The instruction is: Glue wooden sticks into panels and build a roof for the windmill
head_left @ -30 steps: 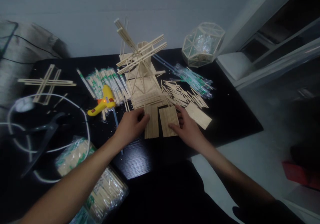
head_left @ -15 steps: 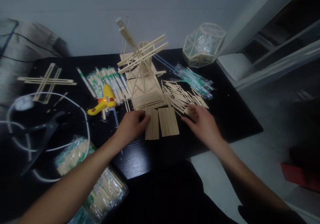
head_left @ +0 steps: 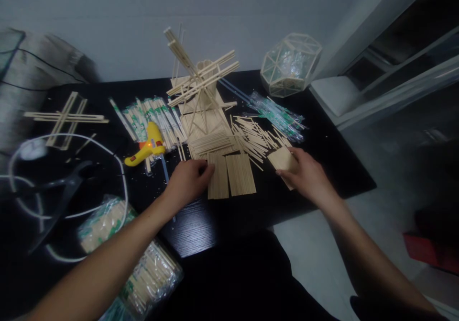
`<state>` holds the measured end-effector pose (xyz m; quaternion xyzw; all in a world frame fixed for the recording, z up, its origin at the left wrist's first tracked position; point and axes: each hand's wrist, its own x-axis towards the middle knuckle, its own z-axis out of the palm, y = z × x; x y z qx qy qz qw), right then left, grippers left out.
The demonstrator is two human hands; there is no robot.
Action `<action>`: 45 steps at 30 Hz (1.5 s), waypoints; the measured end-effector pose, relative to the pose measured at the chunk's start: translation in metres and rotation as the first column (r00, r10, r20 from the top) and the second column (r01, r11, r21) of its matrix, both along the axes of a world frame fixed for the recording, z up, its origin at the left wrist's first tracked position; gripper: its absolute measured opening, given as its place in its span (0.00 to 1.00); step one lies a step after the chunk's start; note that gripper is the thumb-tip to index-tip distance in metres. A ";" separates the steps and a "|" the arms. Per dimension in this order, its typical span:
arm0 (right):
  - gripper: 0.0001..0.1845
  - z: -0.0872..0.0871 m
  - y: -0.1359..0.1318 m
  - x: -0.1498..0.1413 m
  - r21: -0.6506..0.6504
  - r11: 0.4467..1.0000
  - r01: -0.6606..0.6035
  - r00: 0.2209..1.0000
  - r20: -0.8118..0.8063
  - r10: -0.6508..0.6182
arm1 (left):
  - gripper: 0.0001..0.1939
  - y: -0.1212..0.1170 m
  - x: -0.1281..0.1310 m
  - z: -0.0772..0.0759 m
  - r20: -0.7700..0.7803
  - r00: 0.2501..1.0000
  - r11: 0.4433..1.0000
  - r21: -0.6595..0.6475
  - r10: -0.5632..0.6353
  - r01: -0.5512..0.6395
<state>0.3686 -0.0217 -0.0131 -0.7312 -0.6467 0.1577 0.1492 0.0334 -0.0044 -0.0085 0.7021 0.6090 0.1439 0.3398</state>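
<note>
- Two wooden panels (head_left: 241, 175) lie between my left hand (head_left: 188, 180) and right hand (head_left: 310, 173), which are well apart.
- Left: thumb at nearer one; I cannot confirm grip.
- Right: clamped on third panel (head_left: 281, 160).

The right hand (head_left: 309, 173), which a second ago gripped the middle stick panel (head_left: 241, 174), now lies farther right, with its thumb and fingers around the outer panel (head_left: 281, 160). The middle panel lies free of it, and its gap from the left-hand panel (head_left: 218, 180) is narrower.
</note>
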 end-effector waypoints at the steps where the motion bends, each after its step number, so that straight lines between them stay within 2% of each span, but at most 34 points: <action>1: 0.29 0.002 0.000 0.001 -0.013 1.000 0.001 0.999 -0.036 -0.002 | 0.23 0.000 0.000 0.000 -0.007 1.000 1.000 -0.005 -0.001 0.001; 4: 0.19 0.009 0.000 -0.001 -0.015 1.000 0.017 0.986 -0.166 -0.020 | 0.24 -0.001 0.000 -0.001 -0.028 1.000 1.000 -0.019 -0.003 0.002; 6: 0.19 0.012 -0.001 -0.009 0.002 0.999 0.041 0.952 -0.303 -0.038 | 0.25 -0.001 0.000 0.000 -0.038 0.999 1.000 -0.023 -0.005 0.004; 9: 0.22 0.012 -0.003 -0.029 -0.027 1.000 0.009 0.820 -0.572 -0.023 | 0.25 -0.001 0.001 0.003 -0.044 0.999 1.000 -0.022 -0.010 0.009; 11: 0.20 0.010 -0.003 -0.044 -0.067 0.995 -0.070 0.765 -0.644 0.010 | 0.24 -0.001 0.001 0.005 -0.043 0.999 1.000 -0.015 -0.009 0.008; 15: 0.18 0.004 -0.003 -0.064 -0.104 0.982 -0.156 0.774 -0.630 0.056 | 0.25 -0.001 0.000 0.005 -0.036 0.999 1.000 0.001 -0.001 0.001; 20: 0.17 0.000 -0.003 -0.070 -0.118 0.982 -0.144 0.840 -0.540 0.059 | 0.24 -0.001 0.000 0.001 -0.019 1.000 1.000 0.005 -0.014 0.014; 24: 0.15 -0.001 -0.004 -0.072 -0.077 0.990 -0.116 0.884 -0.463 0.068 | 0.24 -0.001 0.001 0.000 -0.015 0.999 1.000 -0.003 -0.029 0.029; 29: 0.11 0.000 -0.004 -0.075 -0.044 0.989 -0.139 0.923 -0.368 0.114 | 0.25 -0.001 0.002 0.002 -0.004 0.998 0.998 -0.024 -0.059 0.059; 35: 0.10 0.000 -0.003 -0.080 -0.028 0.987 -0.158 0.938 -0.316 0.141 | 0.25 -0.001 0.000 0.003 0.026 0.996 0.995 -0.053 -0.088 0.089; 45: 0.08 0.004 -0.001 -0.085 -0.055 0.985 -0.166 0.923 -0.360 0.136 | 0.25 -0.001 0.000 0.005 0.030 0.995 0.991 -0.087 -0.097 0.100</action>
